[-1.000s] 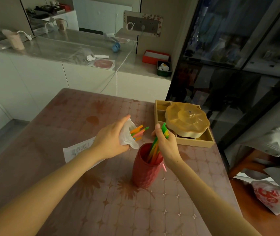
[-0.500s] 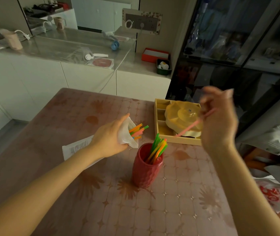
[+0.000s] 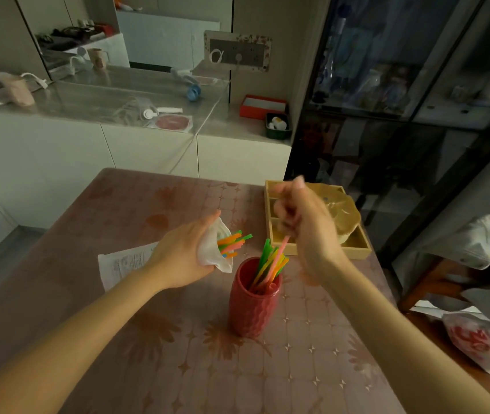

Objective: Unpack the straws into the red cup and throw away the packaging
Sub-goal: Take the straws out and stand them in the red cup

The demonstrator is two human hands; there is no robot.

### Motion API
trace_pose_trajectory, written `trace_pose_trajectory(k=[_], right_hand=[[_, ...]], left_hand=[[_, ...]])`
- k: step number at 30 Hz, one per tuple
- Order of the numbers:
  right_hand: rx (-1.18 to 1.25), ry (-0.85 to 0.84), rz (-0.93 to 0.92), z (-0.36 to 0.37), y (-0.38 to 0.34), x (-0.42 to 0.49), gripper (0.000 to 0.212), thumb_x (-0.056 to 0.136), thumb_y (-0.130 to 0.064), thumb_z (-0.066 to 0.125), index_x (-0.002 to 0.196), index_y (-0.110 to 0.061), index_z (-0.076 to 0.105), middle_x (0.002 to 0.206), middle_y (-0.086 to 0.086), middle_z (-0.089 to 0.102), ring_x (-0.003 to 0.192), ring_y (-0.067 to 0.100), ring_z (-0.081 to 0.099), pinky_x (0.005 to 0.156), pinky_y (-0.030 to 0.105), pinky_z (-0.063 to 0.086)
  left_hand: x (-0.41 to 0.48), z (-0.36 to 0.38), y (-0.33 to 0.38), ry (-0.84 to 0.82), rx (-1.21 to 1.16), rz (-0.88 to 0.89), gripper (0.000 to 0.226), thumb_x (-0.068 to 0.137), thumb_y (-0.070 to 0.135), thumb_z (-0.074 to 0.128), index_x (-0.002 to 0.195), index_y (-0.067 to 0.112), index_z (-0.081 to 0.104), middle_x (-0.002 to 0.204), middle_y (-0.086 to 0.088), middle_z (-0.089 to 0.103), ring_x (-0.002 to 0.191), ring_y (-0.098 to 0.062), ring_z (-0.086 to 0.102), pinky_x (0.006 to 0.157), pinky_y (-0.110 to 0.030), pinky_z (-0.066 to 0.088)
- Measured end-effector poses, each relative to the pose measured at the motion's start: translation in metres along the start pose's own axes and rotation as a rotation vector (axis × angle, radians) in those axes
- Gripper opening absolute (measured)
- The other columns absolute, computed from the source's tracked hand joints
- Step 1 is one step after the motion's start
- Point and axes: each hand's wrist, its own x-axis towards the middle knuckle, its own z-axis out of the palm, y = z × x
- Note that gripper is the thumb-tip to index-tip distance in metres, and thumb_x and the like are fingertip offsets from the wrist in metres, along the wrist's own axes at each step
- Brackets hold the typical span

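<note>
A red ribbed cup stands upright on the table near the middle, with several green, yellow and orange straws leaning out of it. My left hand grips a white straw package just left of the cup; orange, green and pink straw ends poke out of its open mouth. My right hand, blurred, hovers above and right of the cup, pinching a pink straw whose lower end reaches into the cup.
A wooden compartment tray with a yellow scalloped lid sits at the table's far right. Printed paper lies under my left wrist. A chair with grey clothing and a red-printed plastic bag stand right of the table.
My right hand came up from the cup with a pink straw, then dropped back toward the cup so the straw's tip enters it. The left hand has kept hold of the package.
</note>
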Motion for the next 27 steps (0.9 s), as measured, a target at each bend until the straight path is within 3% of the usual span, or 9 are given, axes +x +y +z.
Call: trace_pose_trajectory(k=[4,7,10,13,16,19,21,24,27], right_hand=[[-0.473,-0.092,-0.025,-0.003,0.030,-0.004,0.027,0.099,-0.005,0.036,0.096,-0.004,0.063,0.079,0.009,0.060,0.076,0.021,0.057,0.075,0.038,0.048],[-0.736,0.133,-0.189,-0.010,0.033,-0.008,0.025,0.095,-0.002,0.042,0.097,-0.009,0.067,0.093,0.003,0.067,0.092,0.020,0.060,0.084,0.038,0.050],[-0.554,0.326,-0.173,-0.010,0.030,-0.010,0.022,0.098,-0.019,0.043,0.099,-0.017,0.065,0.095,0.001,0.067,0.089,0.015,0.062,0.081,0.037,0.054],[-0.118,0.343,0.062,-0.004,0.021,-0.002,0.027,0.099,-0.032,0.041,0.106,-0.016,0.062,0.107,0.005,0.066,0.102,0.017,0.063,0.092,0.029,0.052],[0.446,0.211,0.276,0.006,0.010,0.003,0.052,0.095,-0.045,0.042,0.128,-0.006,0.051,0.123,0.009,0.058,0.121,0.024,0.054,0.107,0.036,0.040],[0.678,0.034,0.377,0.023,0.008,0.002,0.052,0.087,-0.054,0.044,0.097,-0.011,0.072,0.114,0.011,0.068,0.113,0.026,0.058,0.105,0.038,0.037],[0.888,-0.031,0.427,0.033,0.014,0.005,0.064,0.077,-0.055,0.059,0.108,0.000,0.067,0.121,0.018,0.064,0.118,0.033,0.056,0.108,0.042,0.038],[1.132,-0.096,0.518,0.038,0.019,0.012,0.080,0.061,-0.040,0.083,0.125,0.002,0.058,0.128,0.022,0.059,0.117,0.037,0.058,0.097,0.046,0.049],[1.148,-0.028,0.631,0.041,0.025,0.019,0.049,0.081,-0.029,0.065,0.120,-0.001,0.058,0.109,0.022,0.068,0.092,0.036,0.070,0.078,0.046,0.058]], left_hand=[[-0.006,-0.007,0.003,0.032,-0.029,0.024,0.106,0.063,0.051,0.076,0.144,0.026,0.013,0.137,0.000,0.049,0.115,-0.020,0.053,0.091,-0.035,0.045],[-0.007,-0.017,0.009,0.044,0.037,0.072,0.104,0.064,0.047,0.076,0.144,0.026,0.013,0.133,-0.001,0.052,0.114,-0.022,0.053,0.090,-0.035,0.044],[-0.001,-0.036,0.018,0.084,0.106,0.130,0.099,0.064,0.045,0.075,0.143,0.025,0.018,0.130,-0.002,0.054,0.112,-0.024,0.055,0.089,-0.037,0.044],[0.012,-0.065,0.028,0.140,0.196,0.201,0.098,0.061,0.043,0.076,0.141,0.022,0.023,0.124,-0.003,0.058,0.106,-0.026,0.058,0.086,-0.036,0.045],[0.026,-0.097,0.045,0.223,0.347,0.226,0.100,0.057,0.038,0.078,0.139,0.019,0.025,0.109,-0.006,0.063,0.091,-0.029,0.061,0.075,-0.038,0.047],[0.033,-0.114,0.073,0.198,0.598,0.231,0.099,0.065,0.034,0.071,0.143,0.018,0.012,0.112,-0.004,0.057,0.093,-0.025,0.056,0.077,-0.036,0.041],[0.037,-0.113,0.087,0.122,0.759,0.304,0.098,0.072,0.034,0.065,0.144,0.017,0.001,0.119,-0.004,0.050,0.101,-0.024,0.051,0.082,-0.034,0.037],[0.043,-0.112,0.099,0.044,0.907,0.378,0.098,0.073,0.030,0.065,0.143,0.016,-0.003,0.121,-0.006,0.047,0.102,-0.024,0.050,0.080,-0.034,0.034],[0.045,-0.111,0.096,0.025,0.880,0.379,0.099,0.071,0.031,0.066,0.142,0.018,-0.002,0.122,-0.004,0.048,0.102,-0.024,0.051,0.078,-0.033,0.035]])
